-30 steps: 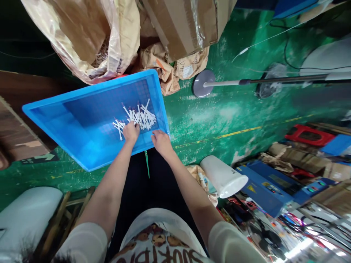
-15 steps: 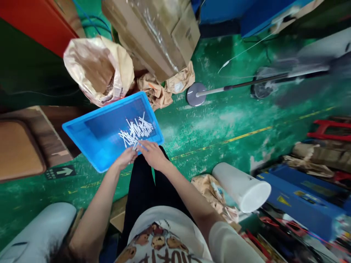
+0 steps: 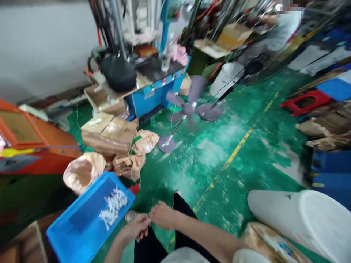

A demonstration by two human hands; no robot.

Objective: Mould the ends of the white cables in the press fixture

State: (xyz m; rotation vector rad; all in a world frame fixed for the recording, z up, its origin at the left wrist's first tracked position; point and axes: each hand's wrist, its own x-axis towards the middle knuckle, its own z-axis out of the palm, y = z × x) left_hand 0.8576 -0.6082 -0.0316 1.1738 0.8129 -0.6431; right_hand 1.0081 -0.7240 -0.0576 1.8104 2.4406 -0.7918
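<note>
My left hand (image 3: 139, 225) is closed, its fingers curled together just right of the blue bin. Fingertip to fingertip with it is my right hand (image 3: 162, 215), also closed, above my lap. Whatever the fingers pinch is too small and blurred to make out. The blue plastic bin (image 3: 72, 232) lies at the left, its near right corner close to my left hand. Inside, a loose heap of thin white plastic pieces (image 3: 113, 206) is gathered toward the right end.
A paper sack (image 3: 83, 173), a cardboard box (image 3: 109, 133) and crumpled brown paper (image 3: 128, 166) sit beyond the bin. A fan (image 3: 188, 109) stands on the green floor (image 3: 208, 153). White barrels (image 3: 276, 206) are at right. Another person (image 3: 286, 27) is far off, upper right.
My view has swung up, showing machines and a fan farther off. My hands have moved from over the bin's near edge to the right of it, still together.
</note>
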